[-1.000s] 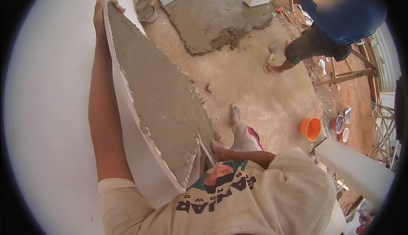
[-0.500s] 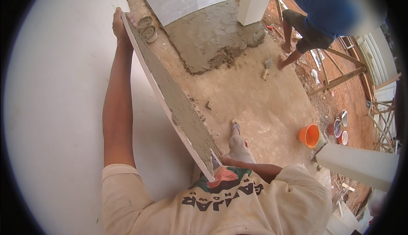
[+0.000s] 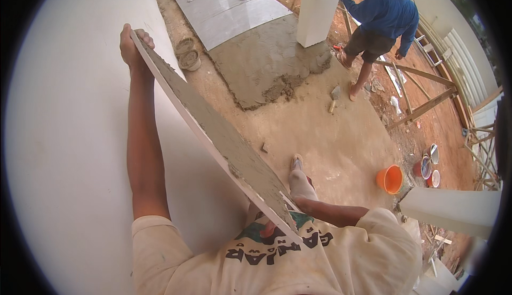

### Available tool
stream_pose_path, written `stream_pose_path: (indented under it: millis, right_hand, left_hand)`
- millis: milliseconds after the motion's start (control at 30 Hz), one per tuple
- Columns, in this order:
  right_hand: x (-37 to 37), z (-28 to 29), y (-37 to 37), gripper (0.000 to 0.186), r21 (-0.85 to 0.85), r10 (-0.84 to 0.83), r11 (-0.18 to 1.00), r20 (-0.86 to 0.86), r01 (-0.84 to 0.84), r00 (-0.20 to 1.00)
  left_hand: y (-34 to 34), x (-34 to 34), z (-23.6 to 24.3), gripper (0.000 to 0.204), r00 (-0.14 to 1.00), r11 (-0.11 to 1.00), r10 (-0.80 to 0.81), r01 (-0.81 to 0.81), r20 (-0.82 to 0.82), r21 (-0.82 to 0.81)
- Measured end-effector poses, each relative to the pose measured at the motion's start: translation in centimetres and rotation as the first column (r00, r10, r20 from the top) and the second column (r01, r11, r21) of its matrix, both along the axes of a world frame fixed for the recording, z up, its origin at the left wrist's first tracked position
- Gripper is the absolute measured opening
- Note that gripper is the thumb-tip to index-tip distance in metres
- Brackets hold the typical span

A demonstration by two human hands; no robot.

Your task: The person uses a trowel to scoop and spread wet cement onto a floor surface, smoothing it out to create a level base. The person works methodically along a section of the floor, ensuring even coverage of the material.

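Note:
A large floor tile (image 3: 216,125) stands on edge and slants across in front of me, grey mortar spread over its right-hand face. My left hand (image 3: 136,45) is closed round its far upper corner, close to the white wall. At the tile's near end, by my shirt, my right hand (image 3: 298,202) grips the edge; most of its fingers are hidden behind the tile. Beyond lies a bed of wet mortar (image 3: 256,60) on the floor, bordering tiles (image 3: 229,8) that are laid flat.
A trowel (image 3: 334,99) lies on the bare concrete floor (image 3: 341,135). An orange bucket (image 3: 390,179) stands at right near a white column (image 3: 448,209). Another column (image 3: 316,12) rises beside the mortar bed. A co-worker in a blue top (image 3: 386,18) stands beyond it; a small bucket (image 3: 189,59) sits by the wall.
The tile has swung: its far end moved left with my left hand, its near end right with my right hand. The co-worker has straightened up, one hand now by the column.

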State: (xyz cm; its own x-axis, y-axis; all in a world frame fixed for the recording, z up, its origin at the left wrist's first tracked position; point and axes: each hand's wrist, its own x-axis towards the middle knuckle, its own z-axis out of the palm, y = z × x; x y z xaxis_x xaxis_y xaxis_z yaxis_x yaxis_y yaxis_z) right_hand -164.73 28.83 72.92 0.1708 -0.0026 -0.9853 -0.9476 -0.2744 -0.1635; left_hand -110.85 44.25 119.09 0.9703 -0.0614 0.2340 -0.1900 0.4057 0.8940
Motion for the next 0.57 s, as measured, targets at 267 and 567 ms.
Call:
stream_pose_path:
  millis: [267, 567]
  right_hand:
    - [7.9, -2.6, -11.0, 0.042, -0.355, 0.259, 0.926, 0.349, -0.129, 0.901]
    - [21.9, -0.1, -18.8, 0.045, -0.351, 0.192, 0.935, 0.373, -0.054, 0.908]
  left_hand:
    - [-6.1, 2.6, 4.3, 0.039, 0.996, 0.996, 0.090, -0.090, 0.015, -0.006]
    - [-12.2, 11.6, 5.6, 0.031, 0.984, 0.982, 0.178, -0.180, -0.023, -0.064]
